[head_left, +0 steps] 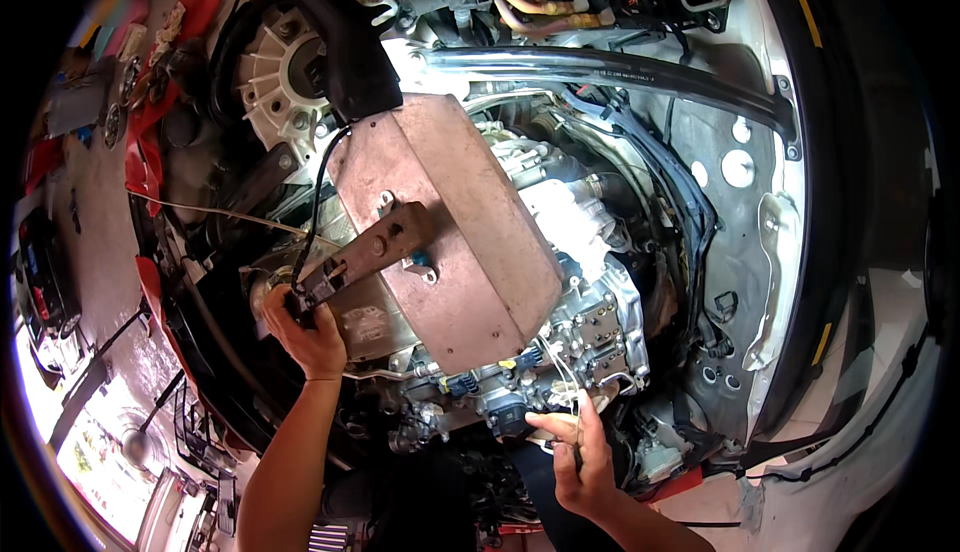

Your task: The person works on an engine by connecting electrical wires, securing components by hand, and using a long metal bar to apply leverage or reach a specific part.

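A brown metal bracket (385,239) lies slantwise over a dull, pinkish-grey folded metal plate (490,222) above the engine. My left hand (308,337) is closed around the bracket's lower left end, where a thin black cable (316,187) comes down. The palm hides just how that end is gripped. At the lower right, my right hand (582,457) pinches a thin whitish cord (566,377) between thumb and fingers. The cord runs up toward the plate's lower corner. Close to the right fingertips sits a dark round engine part (508,418).
Engine parts and valves (600,327) crowd the space right of the plate. A black crossbar (610,70) spans the far side, and a black padded arm (345,42) reaches down to the plate. A pale body panel (740,222) bounds the bay at right; red cloth (148,147) hangs at left.
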`<action>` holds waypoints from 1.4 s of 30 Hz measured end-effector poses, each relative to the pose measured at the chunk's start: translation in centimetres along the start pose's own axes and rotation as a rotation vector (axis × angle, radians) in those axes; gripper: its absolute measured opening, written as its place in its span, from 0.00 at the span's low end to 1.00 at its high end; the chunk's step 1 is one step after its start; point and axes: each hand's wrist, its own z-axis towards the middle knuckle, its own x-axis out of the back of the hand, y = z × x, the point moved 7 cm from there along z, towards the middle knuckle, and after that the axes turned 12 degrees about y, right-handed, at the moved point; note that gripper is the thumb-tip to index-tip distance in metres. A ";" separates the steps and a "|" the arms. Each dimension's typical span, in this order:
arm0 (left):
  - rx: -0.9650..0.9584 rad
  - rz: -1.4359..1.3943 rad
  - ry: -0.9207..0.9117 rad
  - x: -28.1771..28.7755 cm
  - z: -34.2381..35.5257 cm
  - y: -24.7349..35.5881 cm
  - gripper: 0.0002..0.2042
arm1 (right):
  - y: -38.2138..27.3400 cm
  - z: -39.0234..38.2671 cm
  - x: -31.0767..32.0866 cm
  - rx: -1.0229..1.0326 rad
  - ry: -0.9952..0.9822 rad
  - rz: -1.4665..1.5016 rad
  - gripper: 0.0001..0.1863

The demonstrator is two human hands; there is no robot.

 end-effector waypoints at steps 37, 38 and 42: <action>0.019 0.042 -0.054 -0.1 0.1 -0.7 0.28 | 2.2 5.4 -2.7 -0.227 -0.281 -0.051 0.28; 0.022 0.058 -0.054 0.0 0.0 -0.9 0.28 | 2.3 6.2 -3.1 -0.292 -0.421 -0.065 0.28; 0.081 0.015 -0.041 -0.2 0.0 -0.7 0.31 | 0.9 8.3 -3.9 -0.222 -0.497 -0.144 0.22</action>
